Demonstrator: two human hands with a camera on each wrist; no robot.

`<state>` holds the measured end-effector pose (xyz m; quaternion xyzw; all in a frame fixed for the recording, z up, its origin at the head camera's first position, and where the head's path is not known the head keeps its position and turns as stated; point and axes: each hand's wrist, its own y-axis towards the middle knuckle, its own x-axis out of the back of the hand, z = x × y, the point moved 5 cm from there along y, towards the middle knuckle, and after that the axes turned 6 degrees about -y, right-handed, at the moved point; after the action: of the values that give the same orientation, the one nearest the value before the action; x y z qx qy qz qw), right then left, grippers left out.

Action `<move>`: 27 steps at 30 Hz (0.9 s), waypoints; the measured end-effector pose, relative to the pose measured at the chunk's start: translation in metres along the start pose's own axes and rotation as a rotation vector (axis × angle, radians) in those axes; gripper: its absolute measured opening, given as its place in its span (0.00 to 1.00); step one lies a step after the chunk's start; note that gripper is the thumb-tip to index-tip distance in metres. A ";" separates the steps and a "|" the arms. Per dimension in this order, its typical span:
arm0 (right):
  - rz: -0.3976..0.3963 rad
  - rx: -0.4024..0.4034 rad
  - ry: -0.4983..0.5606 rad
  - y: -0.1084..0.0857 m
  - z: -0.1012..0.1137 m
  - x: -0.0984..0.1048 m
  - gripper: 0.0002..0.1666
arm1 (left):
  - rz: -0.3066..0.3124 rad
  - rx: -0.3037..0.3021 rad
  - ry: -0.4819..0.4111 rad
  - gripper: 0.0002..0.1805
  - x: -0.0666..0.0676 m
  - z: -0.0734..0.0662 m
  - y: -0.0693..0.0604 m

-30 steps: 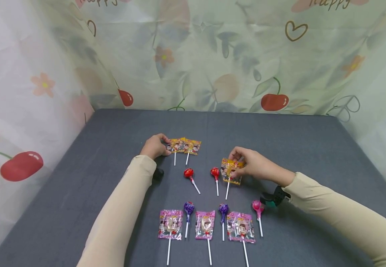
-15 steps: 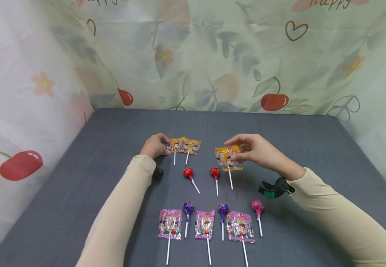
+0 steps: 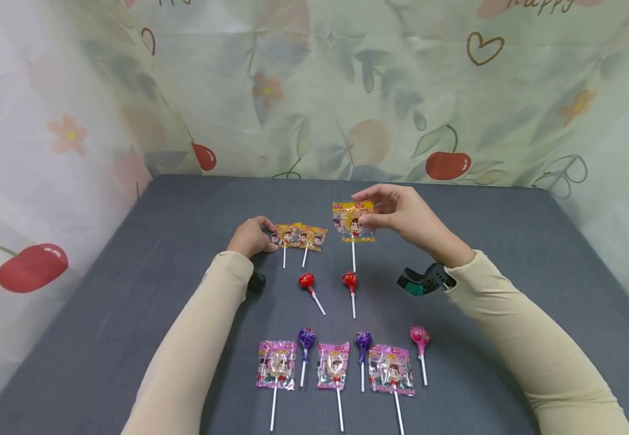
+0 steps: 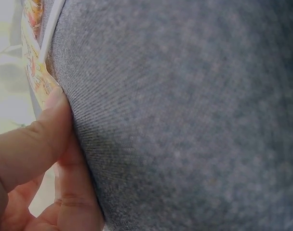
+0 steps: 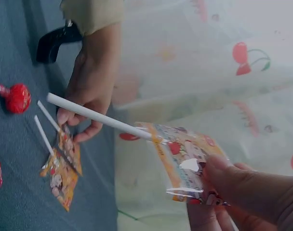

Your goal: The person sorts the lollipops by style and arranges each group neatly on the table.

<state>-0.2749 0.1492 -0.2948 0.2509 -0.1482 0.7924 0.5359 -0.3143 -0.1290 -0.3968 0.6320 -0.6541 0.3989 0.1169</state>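
My right hand [image 3: 406, 219] pinches the wrapper edge of a flat yellow-wrapped lollipop [image 3: 349, 225] and holds it above the table, white stick pointing toward me. The right wrist view shows its thumb pressing on the clear-and-orange packet [image 5: 178, 156]. On the table to the left, my left hand [image 3: 251, 237] pinches the edge of another yellow-wrapped lollipop [image 3: 289, 235]. A third one [image 3: 314, 238] lies just right of it, their wrappers overlapping. In the left wrist view the thumb [image 4: 52, 115] meets the packet's corner [image 4: 38, 77].
Two red ball lollipops [image 3: 350, 281] lie nearer me. The front row mixes pink-wrapped flat lollipops [image 3: 333, 365], two purple ball lollipops [image 3: 307, 339] and a pink ball lollipop [image 3: 420, 336]. A printed curtain [image 3: 314, 90] hangs behind the grey table [image 3: 129, 272].
My right hand has lifted the yellow-wrapped lollipop from beside the right red lollipop and carried it away from me and to the left. The left hand has stayed in place.
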 end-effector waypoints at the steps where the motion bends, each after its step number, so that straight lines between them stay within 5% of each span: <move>1: -0.005 -0.002 0.012 0.004 -0.001 -0.001 0.23 | -0.001 0.002 -0.003 0.20 0.000 0.000 0.000; 12: 0.051 -0.145 0.106 0.049 -0.047 -0.027 0.25 | -0.009 0.002 0.007 0.19 0.000 0.000 0.000; 18: 0.100 -0.270 0.136 0.059 -0.075 -0.043 0.24 | 0.008 -0.009 0.005 0.20 0.001 0.002 0.000; 27: 0.081 -0.320 0.143 0.068 -0.096 -0.050 0.24 | 0.020 -0.018 0.018 0.20 0.002 0.001 0.002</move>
<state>-0.3459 0.1329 -0.4003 0.0990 -0.2439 0.7956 0.5456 -0.3163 -0.1315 -0.3977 0.6205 -0.6629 0.4000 0.1245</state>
